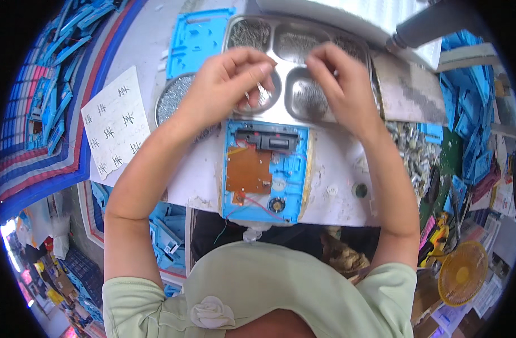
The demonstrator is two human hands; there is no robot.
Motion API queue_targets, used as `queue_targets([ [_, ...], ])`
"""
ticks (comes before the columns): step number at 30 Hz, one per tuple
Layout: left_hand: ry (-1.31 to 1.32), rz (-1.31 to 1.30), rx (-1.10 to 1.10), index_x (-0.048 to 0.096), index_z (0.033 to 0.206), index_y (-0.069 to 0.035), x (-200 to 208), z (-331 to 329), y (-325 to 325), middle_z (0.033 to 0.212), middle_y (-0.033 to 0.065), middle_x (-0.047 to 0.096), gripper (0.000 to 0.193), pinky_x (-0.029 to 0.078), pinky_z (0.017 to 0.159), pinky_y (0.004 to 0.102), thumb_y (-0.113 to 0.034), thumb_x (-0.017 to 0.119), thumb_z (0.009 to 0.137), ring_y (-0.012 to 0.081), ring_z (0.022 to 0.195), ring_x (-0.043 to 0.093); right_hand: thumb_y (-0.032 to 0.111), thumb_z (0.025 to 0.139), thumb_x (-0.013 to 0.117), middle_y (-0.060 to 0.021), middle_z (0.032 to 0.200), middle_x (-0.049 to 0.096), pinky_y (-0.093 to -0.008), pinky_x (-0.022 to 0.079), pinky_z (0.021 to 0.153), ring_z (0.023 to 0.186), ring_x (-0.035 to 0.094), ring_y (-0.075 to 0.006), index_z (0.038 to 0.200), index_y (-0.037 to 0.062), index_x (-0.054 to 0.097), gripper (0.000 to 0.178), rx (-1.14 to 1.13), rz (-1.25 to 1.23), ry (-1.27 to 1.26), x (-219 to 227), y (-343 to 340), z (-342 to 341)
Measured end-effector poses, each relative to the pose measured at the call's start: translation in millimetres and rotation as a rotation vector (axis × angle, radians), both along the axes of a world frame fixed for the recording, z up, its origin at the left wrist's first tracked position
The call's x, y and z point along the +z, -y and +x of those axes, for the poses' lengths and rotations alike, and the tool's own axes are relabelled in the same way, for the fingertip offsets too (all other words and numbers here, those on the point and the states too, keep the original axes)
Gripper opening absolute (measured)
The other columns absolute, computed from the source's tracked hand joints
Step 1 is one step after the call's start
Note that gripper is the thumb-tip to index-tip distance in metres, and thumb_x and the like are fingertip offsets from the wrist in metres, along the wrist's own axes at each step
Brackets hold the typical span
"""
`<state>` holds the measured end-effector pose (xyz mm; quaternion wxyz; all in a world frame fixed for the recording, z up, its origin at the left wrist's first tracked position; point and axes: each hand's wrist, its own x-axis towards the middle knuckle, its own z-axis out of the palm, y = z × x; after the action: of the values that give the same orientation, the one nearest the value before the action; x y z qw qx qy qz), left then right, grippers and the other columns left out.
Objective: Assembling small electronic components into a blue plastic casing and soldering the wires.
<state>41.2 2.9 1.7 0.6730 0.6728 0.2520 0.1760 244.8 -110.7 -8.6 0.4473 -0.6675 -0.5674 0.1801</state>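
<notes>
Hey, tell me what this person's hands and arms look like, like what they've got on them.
Both the left hand and the right hand are ungloved. The wrists show no watch or bracelet, and the forearms are bare. Short, plain pale green sleeves end above the elbows. Finger details are blurred.

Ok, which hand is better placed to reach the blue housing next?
Probably the left hand: both hands are over the metal tray, but it appears closer to the blue housing than the right hand.
</notes>
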Motion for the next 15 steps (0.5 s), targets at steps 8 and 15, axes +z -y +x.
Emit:
queue_targets([
  [8,-0.048,0.395,0.084,0.068,0.119,-0.003,-11,-42,-6,0.092,-0.0003,0.069,0.027,0.032,0.054,0.0158,-0.019,0.063,0.099,0.0002,0.064,0.045,0.024,0.091,0.065,-0.0216,0.08,0.07,-0.0442,0.053,0.074,0.078,0.068,-0.0388,0.101,-0.0006,0.068,0.027,0.021,0.08,0.439,39,49,-2],
  [15,-0.121,0.402,0.267,0.066,0.122,-0.001,-8,-134,27,0.094,0.0023,0.068,0.027,0.029,0.053,0.0143,-0.018,0.061,0.102,-0.0012,0.063,0.042,0.016,0.094,0.071,-0.0008,0.077,0.065,-0.023,0.044,0.058,0.066,0.057,-0.0076,0.102,-0.0018,0.071,0.019,-0.315,0.218,-0.207,47,237,-60],
])
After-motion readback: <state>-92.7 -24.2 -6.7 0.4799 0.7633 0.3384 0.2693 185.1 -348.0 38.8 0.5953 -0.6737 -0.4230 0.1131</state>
